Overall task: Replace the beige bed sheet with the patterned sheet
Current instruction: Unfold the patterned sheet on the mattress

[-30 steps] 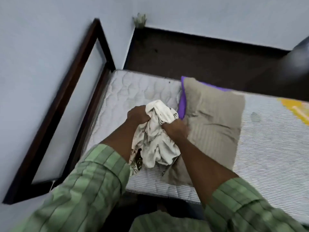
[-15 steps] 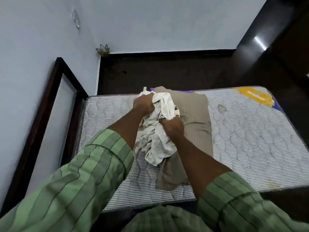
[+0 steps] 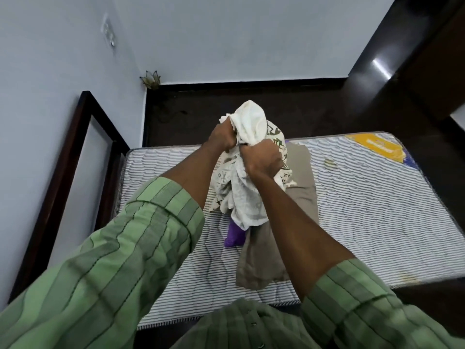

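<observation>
The patterned sheet [image 3: 247,187], cream with dark green figures, is bunched up and held above the bare mattress [image 3: 364,210]. My left hand [image 3: 222,137] grips its upper left part. My right hand [image 3: 263,161] grips the bundle just below and to the right. The beige sheet [image 3: 302,187] lies folded in a long strip on the mattress under the bundle, partly hidden by my right forearm. A purple cloth [image 3: 234,236] peeks out from under the beige sheet's left edge.
The striped quilted mattress lies on a dark floor [image 3: 251,107]. A dark wooden frame [image 3: 73,159] leans on the left wall. A small lotus-shaped holder [image 3: 151,79] sits in the far corner. Dark furniture [image 3: 415,59] stands at the right.
Both hands have raised the bunched patterned sheet higher off the mattress. The view has tilted up and back, showing more of the mattress and floor.
</observation>
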{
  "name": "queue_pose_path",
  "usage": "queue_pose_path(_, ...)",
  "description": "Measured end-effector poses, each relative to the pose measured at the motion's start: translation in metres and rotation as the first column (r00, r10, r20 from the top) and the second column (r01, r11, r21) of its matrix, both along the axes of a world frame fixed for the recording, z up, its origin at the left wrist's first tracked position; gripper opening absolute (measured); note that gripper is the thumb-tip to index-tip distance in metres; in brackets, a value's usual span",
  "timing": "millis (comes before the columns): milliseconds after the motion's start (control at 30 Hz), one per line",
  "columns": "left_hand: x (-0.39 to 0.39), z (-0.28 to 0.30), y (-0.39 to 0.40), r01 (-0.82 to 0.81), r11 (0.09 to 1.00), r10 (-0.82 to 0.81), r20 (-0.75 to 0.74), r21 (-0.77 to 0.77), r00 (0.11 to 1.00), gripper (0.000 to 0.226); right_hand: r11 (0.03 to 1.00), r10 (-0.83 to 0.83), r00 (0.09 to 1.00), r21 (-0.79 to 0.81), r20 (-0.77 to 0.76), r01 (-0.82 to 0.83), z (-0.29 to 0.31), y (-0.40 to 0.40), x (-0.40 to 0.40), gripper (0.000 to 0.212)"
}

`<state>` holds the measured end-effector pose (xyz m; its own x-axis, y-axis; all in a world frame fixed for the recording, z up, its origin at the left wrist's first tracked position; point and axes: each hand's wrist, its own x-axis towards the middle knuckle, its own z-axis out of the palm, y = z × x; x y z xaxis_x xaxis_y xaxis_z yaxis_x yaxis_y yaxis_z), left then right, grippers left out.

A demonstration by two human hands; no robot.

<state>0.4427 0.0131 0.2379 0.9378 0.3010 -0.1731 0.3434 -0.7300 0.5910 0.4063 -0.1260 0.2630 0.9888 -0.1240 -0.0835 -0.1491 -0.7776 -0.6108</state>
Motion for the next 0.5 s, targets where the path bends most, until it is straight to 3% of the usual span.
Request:
queue_pose_path(100,-0.028,-0.024,0.031,-0.057,0.992,0.073,-0.147,0.115,0.986,0.064,0.963,0.253,0.95,-0.049,-0.182,-0.265,-0.04,0.023,-0.03,0.051)
queue_pose_path(167,-0.057,-0.047,0.059,-0.113,0.941,0.174,-0.171,0.318,0.97,0.047,0.924,0.368,0.866,0.026,-0.337,-0.383,-0.065,0.037,-0.055,0.066)
queue_pose_path(233,-0.092,-0.065,0.087,-0.019,0.795,0.172,-0.195,0.607,0.966,0.029,0.891,0.437,0.799,0.076,-0.413,-0.448,-0.084,0.054,-0.077,0.071)
queue_pose_path(300,-0.119,-0.079,0.117,0.042,0.65,0.209,-0.232,0.759,0.95,0.029,0.852,0.505,0.734,0.126,-0.453,-0.509,-0.094,0.071,-0.093,0.056)
queue_pose_path(367,-0.142,-0.084,0.135,0.039,0.657,0.358,-0.356,0.753,0.863,0.039,0.833,0.539,0.687,0.186,-0.488,-0.521,-0.102,0.086,-0.108,0.047)
queue_pose_path(433,-0.164,-0.092,0.152,-0.186,0.753,0.53,-0.416,0.631,0.739,0.054,0.816,0.57,0.662,0.243,-0.487,-0.524,-0.108,0.104,-0.126,0.044)
queue_pose_path(467,-0.172,-0.094,0.159,-0.356,0.809,0.565,-0.452,0.468,0.691,0.063,0.805,0.59,0.65,0.277,-0.48,-0.525,-0.11,0.111,-0.136,0.044)
queue_pose_path(500,-0.18,-0.099,0.164,-0.542,0.809,0.575,-0.498,0.227,0.649,0.064,0.794,0.604,0.635,0.304,-0.482,-0.525,-0.112,0.12,-0.147,0.047)
